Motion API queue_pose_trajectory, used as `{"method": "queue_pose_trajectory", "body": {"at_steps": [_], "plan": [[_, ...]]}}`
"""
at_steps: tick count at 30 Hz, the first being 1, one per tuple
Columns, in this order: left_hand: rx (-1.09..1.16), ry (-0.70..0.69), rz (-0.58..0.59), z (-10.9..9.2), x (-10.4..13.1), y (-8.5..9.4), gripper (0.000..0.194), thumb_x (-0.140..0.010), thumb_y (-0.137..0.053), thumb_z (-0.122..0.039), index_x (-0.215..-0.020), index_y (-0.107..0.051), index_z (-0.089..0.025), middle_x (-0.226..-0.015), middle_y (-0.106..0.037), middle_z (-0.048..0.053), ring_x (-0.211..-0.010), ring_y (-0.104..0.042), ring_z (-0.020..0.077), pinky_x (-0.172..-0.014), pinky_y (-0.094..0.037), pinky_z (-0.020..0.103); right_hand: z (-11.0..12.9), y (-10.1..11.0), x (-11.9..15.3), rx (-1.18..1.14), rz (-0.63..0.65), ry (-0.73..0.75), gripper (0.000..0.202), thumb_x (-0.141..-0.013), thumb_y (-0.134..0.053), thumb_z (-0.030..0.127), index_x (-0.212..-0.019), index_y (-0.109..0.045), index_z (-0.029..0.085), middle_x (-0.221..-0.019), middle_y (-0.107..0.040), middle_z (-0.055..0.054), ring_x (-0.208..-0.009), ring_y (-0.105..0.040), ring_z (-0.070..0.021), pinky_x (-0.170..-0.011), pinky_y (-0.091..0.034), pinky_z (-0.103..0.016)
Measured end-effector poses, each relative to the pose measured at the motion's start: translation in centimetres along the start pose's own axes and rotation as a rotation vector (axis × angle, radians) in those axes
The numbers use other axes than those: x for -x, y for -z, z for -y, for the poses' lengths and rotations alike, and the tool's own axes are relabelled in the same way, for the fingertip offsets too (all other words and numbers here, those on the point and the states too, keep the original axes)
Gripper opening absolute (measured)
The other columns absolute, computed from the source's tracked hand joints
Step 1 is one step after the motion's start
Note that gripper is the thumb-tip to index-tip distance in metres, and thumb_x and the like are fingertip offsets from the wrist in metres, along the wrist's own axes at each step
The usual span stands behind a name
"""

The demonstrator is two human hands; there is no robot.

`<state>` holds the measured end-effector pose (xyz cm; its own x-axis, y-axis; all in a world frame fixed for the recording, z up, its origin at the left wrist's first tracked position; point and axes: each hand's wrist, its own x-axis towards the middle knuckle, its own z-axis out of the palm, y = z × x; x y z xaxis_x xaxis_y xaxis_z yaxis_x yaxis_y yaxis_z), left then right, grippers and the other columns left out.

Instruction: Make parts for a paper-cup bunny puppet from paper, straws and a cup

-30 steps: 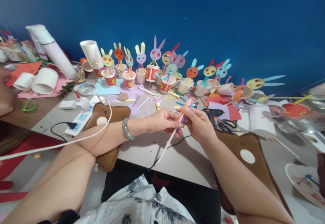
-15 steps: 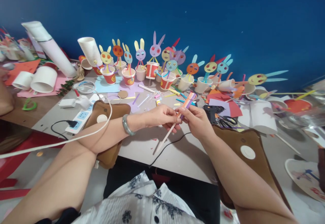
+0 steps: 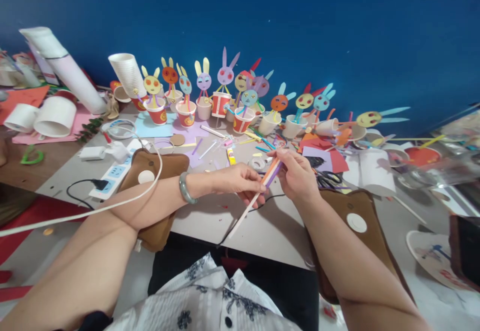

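A pale thin stick (image 3: 242,219) slants down to the left from between my hands, above the table. Orange and purple paper strips (image 3: 272,172) lie along its upper end. My left hand (image 3: 245,183) pinches the stick where the strips begin. The fingers of my right hand (image 3: 296,173) are closed on the upper end of the strips and partly hide it. Behind my hands stand paper cups with rabbit-faced paper figures, among them an orange face (image 3: 279,103) and a blue one (image 3: 249,98). A roll of clear tape (image 3: 257,162) lies just beyond my fingers.
A power strip (image 3: 114,172) with plugs and a white cable is at the left, beside a brown pad (image 3: 155,231). Black scissors (image 3: 332,178) and another brown pad (image 3: 365,251) lie at the right. Stacked cups (image 3: 127,73) stand at the back left.
My right hand has moved up along the strips, away from my left hand, so more of the strips shows between them. The whole view has shifted slightly.
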<state>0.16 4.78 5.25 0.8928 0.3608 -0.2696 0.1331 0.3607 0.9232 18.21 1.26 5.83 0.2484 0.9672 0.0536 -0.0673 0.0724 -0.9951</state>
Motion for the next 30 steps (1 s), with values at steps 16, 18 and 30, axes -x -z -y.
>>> {"method": "queue_pose_trajectory", "body": {"at_steps": [16,18,30], "plan": [[-0.057,-0.023,-0.109,-0.3,0.0,-0.1,0.026,-0.087,-0.076,-0.035,-0.085,-0.068,-0.010,-0.074,-0.075,0.006,-0.063,-0.071,0.0119,-0.063,-0.056,0.023,-0.9,0.1,-0.1,-0.003,0.091,-0.083,0.041,-0.068,-0.083,0.059,-0.070,-0.074,0.019,-0.056,-0.058,0.002,-0.047,-0.050,-0.0096,-0.045,-0.042,-0.025],[-0.061,-0.014,-0.080,-0.3,0.0,0.0,0.026,-0.085,-0.077,-0.034,-0.084,-0.069,-0.010,-0.075,-0.075,0.006,-0.061,-0.070,0.0113,-0.061,-0.055,0.022,-0.9,0.0,-0.2,-0.013,0.060,-0.086,0.041,-0.066,-0.085,0.059,-0.070,-0.074,0.019,-0.055,-0.057,0.002,-0.048,-0.051,-0.0095,-0.047,-0.044,-0.024],[-0.038,0.025,-0.123,-0.2,-0.3,0.4,0.028,-0.084,-0.079,-0.036,-0.082,-0.068,-0.010,-0.070,-0.074,0.005,-0.054,-0.066,0.0086,-0.066,-0.057,0.025,-1.7,-0.2,-0.1,-0.020,0.122,-0.103,0.040,-0.068,-0.083,0.058,-0.076,-0.075,0.019,-0.061,-0.062,0.000,-0.052,-0.053,-0.0109,-0.048,-0.043,-0.025]]}}
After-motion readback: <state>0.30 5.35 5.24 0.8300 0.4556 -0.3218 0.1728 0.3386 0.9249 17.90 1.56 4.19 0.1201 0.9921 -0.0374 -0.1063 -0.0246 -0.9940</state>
